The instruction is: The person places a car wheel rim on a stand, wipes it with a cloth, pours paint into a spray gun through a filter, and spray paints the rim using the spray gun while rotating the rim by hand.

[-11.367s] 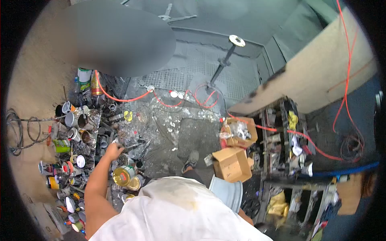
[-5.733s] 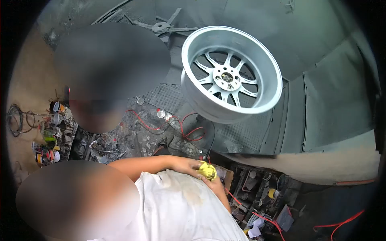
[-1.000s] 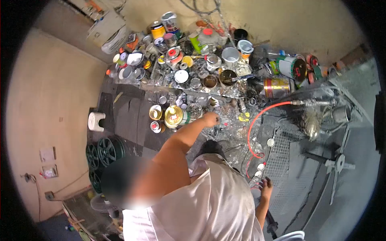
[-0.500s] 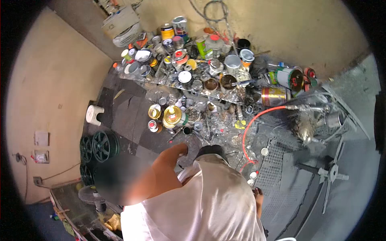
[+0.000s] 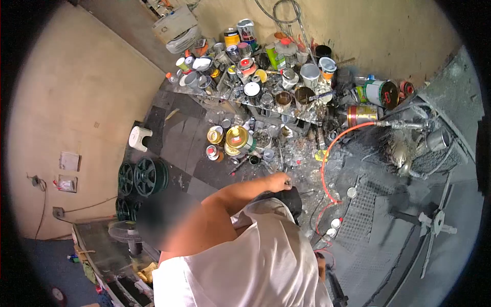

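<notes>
My left hand [image 5: 279, 181] is closed in front of my dark shorts [image 5: 286, 200], at the end of my bent bare arm. What its fingers hold, if anything, I cannot make out. Low beside my white shirt [image 5: 245, 261], my right hand [image 5: 321, 265] shows only in part, its fingers mostly hidden. A thin red hose [image 5: 327, 250] passes close to it, and a dark long object [image 5: 336, 289] lies just below; contact with either is unclear. On the floor above the right hand are small white lids [image 5: 331, 233].
A low bench [image 5: 230, 96] crowded with paint cans and cups lines the back wall. A gold-topped can [image 5: 237, 137] stands on the floor before it. An orange hose [image 5: 327, 148] curves across the floor. Green wheels [image 5: 147, 176], a white stool [image 5: 139, 138] and a fan [image 5: 125, 233] stand left; a metal stand [image 5: 436, 223] right.
My left hand has swung to the right, across to the front of my shorts. My right hand has drawn down closer to my shirt. The whole view has shifted slightly.
</notes>
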{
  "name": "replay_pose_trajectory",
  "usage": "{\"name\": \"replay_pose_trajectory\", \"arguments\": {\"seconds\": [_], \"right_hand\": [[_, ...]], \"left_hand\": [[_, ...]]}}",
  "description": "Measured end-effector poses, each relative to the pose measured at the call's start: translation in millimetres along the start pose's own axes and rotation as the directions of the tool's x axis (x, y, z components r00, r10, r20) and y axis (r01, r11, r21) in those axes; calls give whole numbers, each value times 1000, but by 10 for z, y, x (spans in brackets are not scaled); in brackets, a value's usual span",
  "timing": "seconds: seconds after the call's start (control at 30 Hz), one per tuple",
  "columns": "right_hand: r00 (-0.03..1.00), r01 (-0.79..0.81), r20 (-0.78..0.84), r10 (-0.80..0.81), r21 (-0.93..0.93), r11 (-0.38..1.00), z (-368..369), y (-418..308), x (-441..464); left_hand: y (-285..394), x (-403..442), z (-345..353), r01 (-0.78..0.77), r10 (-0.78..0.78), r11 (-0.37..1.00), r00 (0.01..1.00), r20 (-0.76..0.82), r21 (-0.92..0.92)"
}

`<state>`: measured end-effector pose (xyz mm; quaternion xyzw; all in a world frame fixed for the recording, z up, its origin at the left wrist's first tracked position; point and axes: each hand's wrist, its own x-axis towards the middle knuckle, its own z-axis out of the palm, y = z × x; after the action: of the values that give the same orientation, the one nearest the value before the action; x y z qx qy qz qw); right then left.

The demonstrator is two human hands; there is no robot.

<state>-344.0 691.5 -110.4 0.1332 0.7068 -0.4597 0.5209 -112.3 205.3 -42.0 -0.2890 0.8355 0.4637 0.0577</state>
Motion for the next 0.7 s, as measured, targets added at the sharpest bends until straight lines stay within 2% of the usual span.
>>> {"name": "replay_pose_trajectory", "arguments": {"seconds": [0.07, 0.1, 0.17, 0.23, 0.27, 0.3, 0.33, 0.43, 0.5, 0.53, 0.57, 0.6, 0.63, 0.67, 0.7], "right_hand": [[1000, 11, 12, -12, 28, 1000, 89, -98, -19], [1000, 24, 18, -24, 36, 999, 136, -161, -33], [996, 88, 11, -89, 45, 995, 215, -280, -43], [998, 57, -27, -56, 55, 997, 221, -314, 17], [998, 16, -66, -12, 68, 998, 190, -298, 62], [993, 103, -52, -102, 14, 995, 27, -52, 335], [993, 109, -46, -109, 3, 994, -20, -5, 317], [997, 63, 50, -57, -139, 988, 80, -162, 188], [987, 158, 20, -161, -338, 928, 355, -205, -26], [984, 163, 5, -177, -409, 898, 527, -270, -116], [985, 155, -1, -174, -448, 881, 729, -321, -129], [987, 141, -4, -164, -484, 863, 937, -354, -170], [988, 128, -8, -153, -506, 853, 1193, -435, -232], [990, 110, -13, -139, -536, 837, 1415, -479, -299], [992, 98, -15, -128, -560, 822, 1626, -508, -358]], "left_hand": [[-102, -125, 146, 13, -13, 998, 1000, -3, 66], [-218, -197, 134, 4, -13, 989, 998, 60, 148], [-730, -387, 268, -51, 69, 990, 988, -137, 134], [-871, -598, 41, 206, -189, 952, 978, -94, 227], [-1010, -687, -65, 207, -187, 952, 977, -104, 224], [-1190, -765, -175, 249, -200, 926, 961, -189, 285], [-1362, -842, -287, 297, -209, 893, 939, -273, 339], [-1477, -1005, -1136, 406, -372, 912, 878, -302, 57], [-1834, -1076, -1644, 373, -377, 923, 833, -405, -93], [-2153, -1006, -1879, 518, -460, 855, 747, -480, -14], [-2252, -1026, -2248, 463, -459, 879, 763, -455, -112], [-2322, -1009, -2556, 483, -558, 828, 667, -493, -283], [-2714, -944, -2781, 374, -480, 877, 638, -602, -302], [-3096, -818, -3043, 391, -545, 838, 585, -600, -380], [-2903, -835, -3423, 433, -541, 831, 486, -686, -348]]}}
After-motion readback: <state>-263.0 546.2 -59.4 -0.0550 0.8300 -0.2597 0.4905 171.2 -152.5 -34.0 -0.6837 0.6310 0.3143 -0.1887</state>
